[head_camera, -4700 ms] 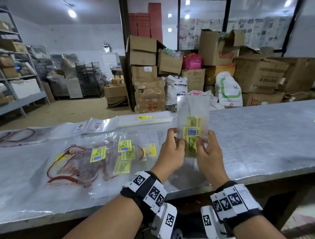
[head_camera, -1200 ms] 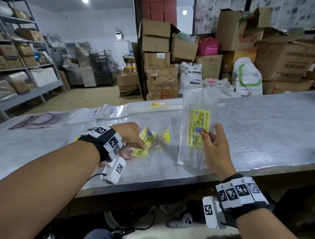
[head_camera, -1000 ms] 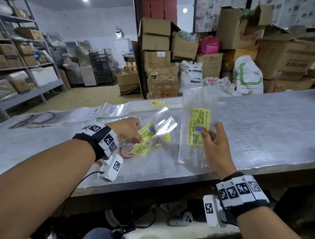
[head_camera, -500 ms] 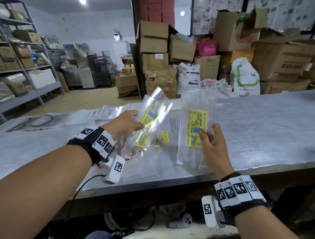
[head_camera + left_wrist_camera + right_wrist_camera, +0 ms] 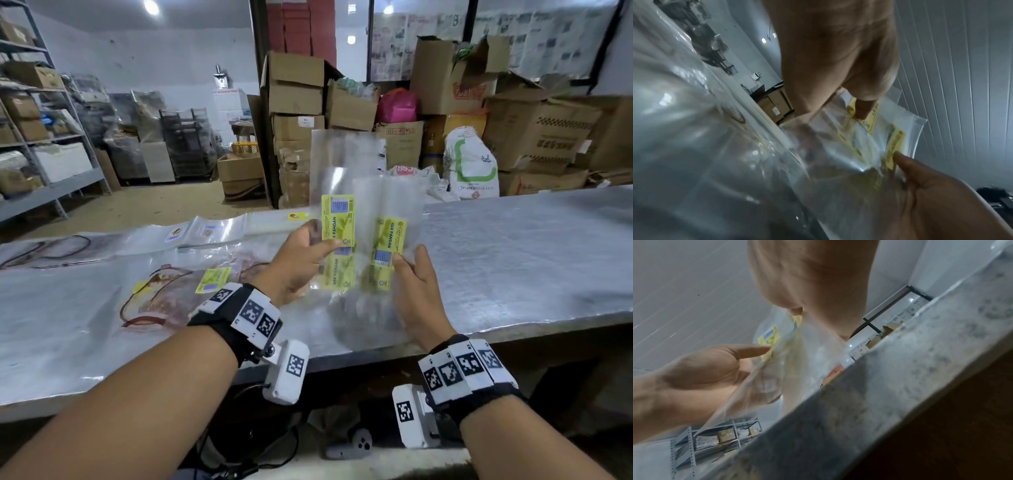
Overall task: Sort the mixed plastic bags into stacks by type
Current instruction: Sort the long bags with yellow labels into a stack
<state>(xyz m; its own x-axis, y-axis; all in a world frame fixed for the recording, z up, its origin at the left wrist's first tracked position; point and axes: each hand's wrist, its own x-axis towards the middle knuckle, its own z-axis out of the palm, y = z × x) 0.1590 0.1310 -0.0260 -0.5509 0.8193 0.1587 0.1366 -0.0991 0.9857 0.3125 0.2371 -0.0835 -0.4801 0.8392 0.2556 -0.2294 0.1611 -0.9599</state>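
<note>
Sorting looks partly done: the left hand [image 5: 301, 260] pinches one clear "KEK PANDAN" bag [image 5: 337, 219] beside the matching bunch [image 5: 387, 240] the right hand [image 5: 416, 287] pinches above the table's near edge [image 5: 513, 329], while mixed bags [image 5: 154, 294] lie unsorted toward its left end.

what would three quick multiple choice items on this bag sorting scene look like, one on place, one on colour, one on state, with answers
1. Where is the bag the left hand grips?
A. flat on the table
B. raised beside the right hand's bag
C. on the shelf

2. What colour are the KEK PANDAN labels?
A. red
B. blue
C. yellow-green

3. How is the right hand engaged?
A. pinching a clear labelled bag
B. resting open on the table
C. holding a box

Answers:
1 B, the left bag stands upright in the air next to the other.
2 C, both labels are yellow-green with a blue barcode patch.
3 A, its thumb presses the label of its bag.
</note>
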